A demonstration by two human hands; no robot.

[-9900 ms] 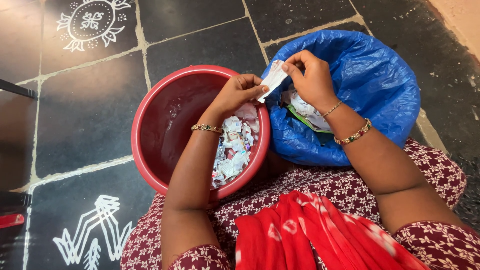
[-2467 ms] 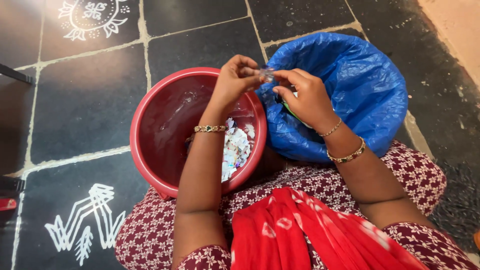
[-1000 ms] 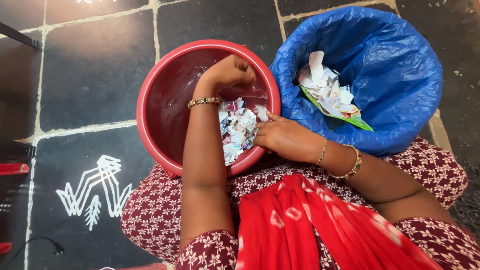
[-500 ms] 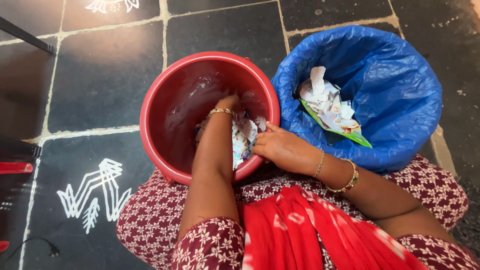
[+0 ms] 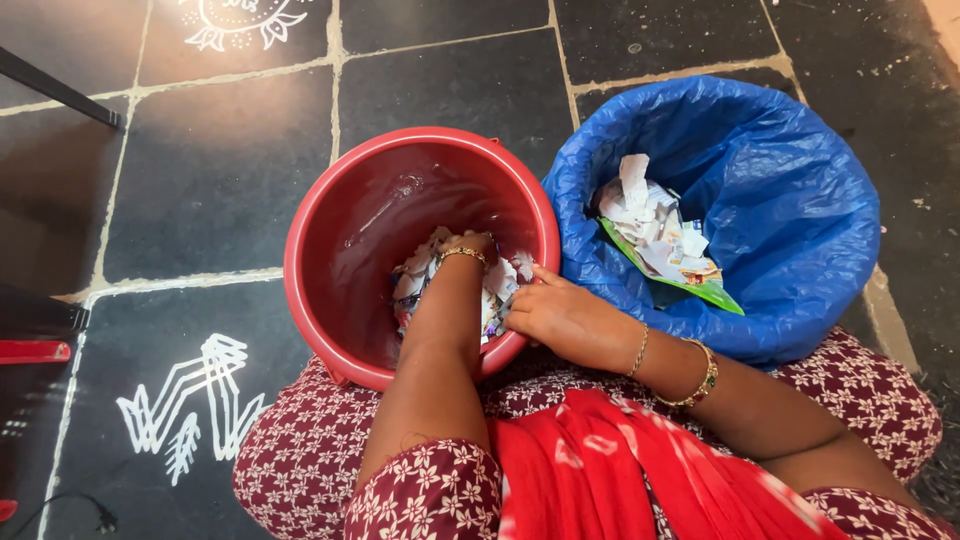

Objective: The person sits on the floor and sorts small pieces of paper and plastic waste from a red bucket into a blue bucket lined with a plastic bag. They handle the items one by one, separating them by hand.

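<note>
Down in the red tub (image 5: 330, 260), the left hand (image 5: 462, 243) is plunged among the torn paper scraps (image 5: 500, 280), with only the wrist and its gold bangle (image 5: 462, 254) showing above them; whether its fingers are spread or closed on anything cannot be told, since the scraps hide them. Just beside it, the right hand (image 5: 560, 315) rests on the near rim of the tub, fingers loosely curled over the edge and touching the scraps, holding nothing that can be made out. Two bangles (image 5: 700, 372) sit on the right wrist. Most of the scraps lie heaped against the near right wall of the tub, white with bits of colour, while the far side of the tub shows bare red plastic. Touching the tub on its right stands a bin lined with a blue plastic bag (image 5: 800, 200), and inside it lies a smaller pile of white paper pieces (image 5: 650, 220) on top of a green-edged wrapper (image 5: 700, 290). Both containers stand on a dark stone floor (image 5: 220, 170) with pale joints and white chalk patterns (image 5: 190, 410). Nearest the camera, the person's maroon flower-print dress (image 5: 300, 470) and a red cloth (image 5: 600, 470) fill the lower edge.
</note>
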